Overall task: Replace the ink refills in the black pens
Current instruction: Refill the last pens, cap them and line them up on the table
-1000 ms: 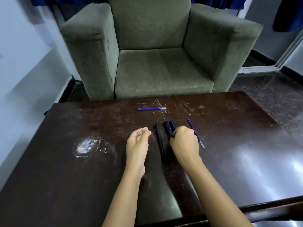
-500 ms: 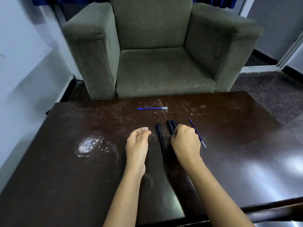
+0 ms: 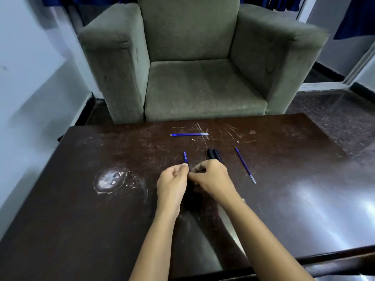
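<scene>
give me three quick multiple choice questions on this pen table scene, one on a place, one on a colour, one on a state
1. Where does the crosswise refill lie? A on the table, toward the armchair; B on the armchair seat; C on the floor.
2. What colour is the slanted refill beside the right hand? A red; B blue; C green.
3. What is the left hand doing? A lying flat; B hanging off the table; C pinching a blue piece.
Answers: 1 A, dark tabletop lies under it; 2 B, its shaft is blue; 3 C, its fingertips close on the piece.
</scene>
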The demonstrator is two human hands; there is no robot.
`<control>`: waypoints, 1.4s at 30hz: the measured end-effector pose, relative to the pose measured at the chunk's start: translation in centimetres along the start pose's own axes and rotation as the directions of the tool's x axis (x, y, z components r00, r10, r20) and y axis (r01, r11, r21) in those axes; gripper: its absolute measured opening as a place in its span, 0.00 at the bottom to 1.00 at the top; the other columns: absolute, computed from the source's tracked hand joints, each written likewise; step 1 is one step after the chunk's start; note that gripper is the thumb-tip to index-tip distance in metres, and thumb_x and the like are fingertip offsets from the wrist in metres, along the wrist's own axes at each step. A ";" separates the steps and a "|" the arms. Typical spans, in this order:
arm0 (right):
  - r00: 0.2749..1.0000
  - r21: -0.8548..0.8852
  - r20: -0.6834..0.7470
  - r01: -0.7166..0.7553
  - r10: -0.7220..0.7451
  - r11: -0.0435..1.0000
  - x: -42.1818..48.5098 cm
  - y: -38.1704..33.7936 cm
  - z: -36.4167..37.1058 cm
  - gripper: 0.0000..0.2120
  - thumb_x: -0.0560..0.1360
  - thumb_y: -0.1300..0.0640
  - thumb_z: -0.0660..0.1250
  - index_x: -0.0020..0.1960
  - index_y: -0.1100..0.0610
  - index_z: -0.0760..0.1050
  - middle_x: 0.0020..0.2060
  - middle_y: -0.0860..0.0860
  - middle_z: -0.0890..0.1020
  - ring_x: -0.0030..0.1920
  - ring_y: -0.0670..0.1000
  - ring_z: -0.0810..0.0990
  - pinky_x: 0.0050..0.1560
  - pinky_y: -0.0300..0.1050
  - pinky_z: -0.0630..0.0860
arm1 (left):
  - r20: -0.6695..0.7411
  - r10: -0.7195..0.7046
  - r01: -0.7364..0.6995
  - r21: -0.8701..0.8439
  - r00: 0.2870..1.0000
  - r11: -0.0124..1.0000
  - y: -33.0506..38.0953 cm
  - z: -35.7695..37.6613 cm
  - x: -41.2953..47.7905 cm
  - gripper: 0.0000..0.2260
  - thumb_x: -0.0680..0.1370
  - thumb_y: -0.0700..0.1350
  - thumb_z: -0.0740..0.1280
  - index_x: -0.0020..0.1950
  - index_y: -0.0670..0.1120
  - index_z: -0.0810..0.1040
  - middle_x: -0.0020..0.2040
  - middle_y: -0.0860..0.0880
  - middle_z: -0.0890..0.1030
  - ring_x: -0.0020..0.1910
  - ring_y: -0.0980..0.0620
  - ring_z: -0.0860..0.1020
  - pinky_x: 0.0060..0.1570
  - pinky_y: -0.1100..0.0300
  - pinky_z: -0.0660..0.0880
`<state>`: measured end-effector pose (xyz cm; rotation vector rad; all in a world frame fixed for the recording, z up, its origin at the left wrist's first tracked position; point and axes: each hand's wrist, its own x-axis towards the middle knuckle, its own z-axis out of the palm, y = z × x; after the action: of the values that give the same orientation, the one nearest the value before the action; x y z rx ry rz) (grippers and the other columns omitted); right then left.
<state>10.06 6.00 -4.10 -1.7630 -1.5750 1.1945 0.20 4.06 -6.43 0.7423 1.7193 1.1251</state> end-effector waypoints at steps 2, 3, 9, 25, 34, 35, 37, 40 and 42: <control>0.980 0.135 0.200 -0.044 0.016 0.990 -0.2 -0.4 -0.4 0.05 0.71 0.61 0.72 0.37 0.58 0.80 0.32 0.50 0.81 0.30 0.45 0.81 0.31 0.35 0.78 | -0.019 0.038 -0.038 0.028 0.999 0.999 0.0 0.0 -0.1 0.09 0.78 0.49 0.64 0.43 0.49 0.83 0.43 0.51 0.84 0.47 0.51 0.81 0.55 0.48 0.78; 0.971 0.161 0.238 -0.057 0.017 0.985 -0.2 -0.4 -0.6 0.04 0.72 0.61 0.72 0.38 0.58 0.80 0.32 0.50 0.82 0.31 0.45 0.81 0.32 0.35 0.78 | -0.021 0.056 -0.055 0.032 0.998 0.998 0.1 -0.1 -0.2 0.09 0.78 0.48 0.63 0.45 0.50 0.83 0.44 0.51 0.84 0.47 0.51 0.81 0.55 0.49 0.78; 0.985 0.174 -0.157 0.097 -0.070 0.980 1.1 0.3 -1.5 0.09 0.73 0.47 0.70 0.42 0.53 0.81 0.28 0.44 0.81 0.30 0.39 0.77 0.36 0.35 0.74 | 0.151 0.201 -0.237 0.282 0.968 0.930 0.4 0.0 -0.8 0.12 0.81 0.50 0.58 0.56 0.53 0.80 0.53 0.53 0.82 0.55 0.51 0.78 0.51 0.56 0.73; 0.989 0.422 -0.126 0.130 -0.084 0.897 1.6 0.3 -1.4 0.12 0.79 0.62 0.60 0.43 0.54 0.80 0.37 0.48 0.81 0.39 0.45 0.78 0.39 0.34 0.73 | 0.249 0.365 -0.430 0.300 0.897 0.852 0.3 0.5 -1.3 0.10 0.82 0.52 0.58 0.61 0.59 0.75 0.48 0.58 0.81 0.45 0.64 0.77 0.40 0.71 0.70; 0.972 -0.045 -0.233 0.023 -0.033 0.999 2.0 1.3 -3.9 0.11 0.76 0.50 0.66 0.40 0.55 0.80 0.28 0.47 0.77 0.29 0.44 0.74 0.29 0.39 0.69 | 0.180 0.233 -0.283 0.350 0.956 0.893 0.6 0.2 -0.7 0.13 0.83 0.47 0.53 0.51 0.52 0.78 0.41 0.54 0.78 0.43 0.56 0.76 0.44 0.59 0.69; 0.986 -0.180 -0.166 -0.003 -0.028 0.984 1.9 1.4 -3.7 0.11 0.74 0.49 0.68 0.38 0.55 0.79 0.29 0.48 0.78 0.29 0.44 0.74 0.29 0.38 0.69 | 0.165 0.268 -0.311 0.350 0.949 0.884 0.6 0.0 -0.7 0.13 0.83 0.47 0.53 0.52 0.52 0.78 0.40 0.54 0.78 0.43 0.58 0.76 0.45 0.59 0.69; 0.996 -0.360 -0.090 -0.044 0.012 0.932 2.0 1.7 -2.7 0.13 0.72 0.48 0.71 0.35 0.55 0.76 0.32 0.51 0.78 0.32 0.49 0.77 0.30 0.40 0.69 | 0.148 0.341 -0.372 0.363 0.928 0.854 0.4 -0.2 -0.9 0.12 0.83 0.50 0.54 0.52 0.53 0.78 0.37 0.54 0.79 0.40 0.59 0.77 0.45 0.58 0.72; 0.997 -0.466 -0.073 -0.061 0.031 0.882 2.3 2.0 -1.8 0.13 0.71 0.48 0.72 0.42 0.58 0.76 0.39 0.52 0.78 0.40 0.53 0.78 0.36 0.43 0.72 | 0.155 0.398 -0.423 0.457 0.904 0.783 0.0 -0.4 -0.9 0.12 0.82 0.54 0.56 0.57 0.53 0.77 0.38 0.53 0.81 0.42 0.55 0.79 0.46 0.54 0.76; 0.995 -0.415 -0.078 0.031 -0.069 0.909 2.3 1.7 -2.3 0.12 0.74 0.50 0.69 0.51 0.58 0.77 0.47 0.53 0.80 0.45 0.52 0.79 0.43 0.43 0.75 | 0.167 0.443 -0.457 0.543 0.881 0.704 -0.2 -0.7 -0.7 0.14 0.82 0.53 0.56 0.62 0.52 0.76 0.46 0.51 0.82 0.47 0.50 0.80 0.48 0.52 0.77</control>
<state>12.76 8.23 -4.99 -1.9851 -1.9104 0.7785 -0.22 3.13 -6.29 1.6247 1.9289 0.8874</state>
